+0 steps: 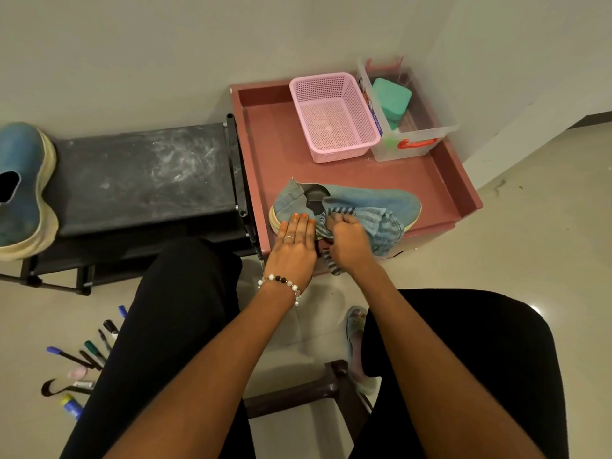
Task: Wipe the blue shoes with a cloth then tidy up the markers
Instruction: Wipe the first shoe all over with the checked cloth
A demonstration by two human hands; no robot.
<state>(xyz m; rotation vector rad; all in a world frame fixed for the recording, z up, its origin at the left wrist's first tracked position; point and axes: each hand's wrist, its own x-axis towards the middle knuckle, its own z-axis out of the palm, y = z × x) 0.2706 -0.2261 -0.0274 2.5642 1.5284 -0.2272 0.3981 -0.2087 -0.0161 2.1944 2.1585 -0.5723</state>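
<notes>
Fingers (pixel 299 223) of the left hand (pixel 293 250) press flat on the blue shoe (pixel 390 202) in the maroon tray (pixel 463 180), right hand (pixel 347 241) bunching the striped cloth (pixel 384 226) against it; wiping seems underway, the markers (pixel 89 354) left of the tray untidied.

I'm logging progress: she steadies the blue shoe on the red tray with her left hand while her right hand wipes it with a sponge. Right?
Not quite. The head view shows the right hand gripping a striped cloth, not a sponge. The left hand does steady the blue shoe on the red tray.
</notes>
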